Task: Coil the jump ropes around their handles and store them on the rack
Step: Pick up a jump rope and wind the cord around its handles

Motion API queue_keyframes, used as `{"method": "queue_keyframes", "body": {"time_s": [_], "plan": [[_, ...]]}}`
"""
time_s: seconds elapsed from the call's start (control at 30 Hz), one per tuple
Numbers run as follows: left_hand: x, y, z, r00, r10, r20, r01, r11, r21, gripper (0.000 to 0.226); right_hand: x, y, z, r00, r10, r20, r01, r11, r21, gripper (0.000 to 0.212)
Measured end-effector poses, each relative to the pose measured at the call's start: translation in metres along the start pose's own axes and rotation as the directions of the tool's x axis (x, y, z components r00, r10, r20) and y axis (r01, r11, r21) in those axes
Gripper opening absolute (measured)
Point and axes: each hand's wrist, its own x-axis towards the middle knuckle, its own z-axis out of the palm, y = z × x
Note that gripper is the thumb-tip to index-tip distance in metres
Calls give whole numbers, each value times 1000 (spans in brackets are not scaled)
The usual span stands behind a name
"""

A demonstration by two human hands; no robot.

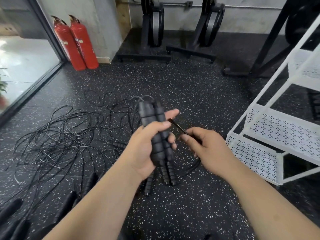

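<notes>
My left hand grips two black ribbed jump rope handles side by side, upright, at the centre of the view. My right hand pinches the black rope just right of the handles; the rope runs taut from the handles to my fingers and loops down under my right palm. A tangle of loose black ropes lies on the floor to the left. Another ribbed handle lies on the floor below my left hand. The white perforated metal rack stands at the right.
Two red fire extinguishers lean on the back wall at left. Black gym machines stand at the back on speckled rubber flooring. A glass door runs along the left. More black handles lie at bottom left.
</notes>
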Motion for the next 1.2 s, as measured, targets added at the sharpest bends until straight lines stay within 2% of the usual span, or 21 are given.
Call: {"method": "queue_keyframes", "body": {"time_s": [0.1,0.2,0.37,0.43,0.5,0.63,0.7,0.77,0.87,0.93,1.0,1.13,1.2], "plan": [[2,15,-11,994,77,-74,-83,992,-90,48,-1,0,-4,1000,0,-7,-1,1000,-24,21],[0,16,-12,992,77,-98,-90,987,-132,53,0,0,-5,999,-14,-42,14,1000,-16,24],[-5,-9,4,999,-48,-6,48,999,0,52,4,-2,5,997,-31,-70,30,999,-18,23],[-5,-22,11,997,-83,5,82,994,68,48,5,1,8,997,-35,-74,30,998,-59,23],[-2,-25,11,996,-88,-10,89,994,63,49,5,4,8,999,-16,-51,12,997,-81,21],[5,0,-5,989,-20,-149,11,998,-62,43,2,7,-2,998,58,30,-56,997,-54,25],[7,12,-14,970,32,-240,-71,985,-155,42,1,7,-6,997,67,27,-66,997,-33,27],[6,14,-15,962,44,-270,-96,979,-182,47,1,7,-7,999,54,7,-54,998,-20,28],[1,-1,-2,982,-45,-184,24,993,-114,56,2,4,-2,999,27,-18,-27,999,-38,28],[-2,-18,8,989,-108,-98,106,994,-27,49,3,3,3,999,16,-33,-18,998,-60,25],[-2,-31,12,988,-131,-77,135,990,49,37,4,2,6,999,22,-36,-25,997,-72,22],[4,-23,5,991,-81,-109,84,996,23,42,4,8,2,999,48,-1,-48,992,-113,27],[6,-8,-3,982,-17,-189,8,999,-49,38,3,8,-4,997,76,28,-73,993,-89,31]]}}
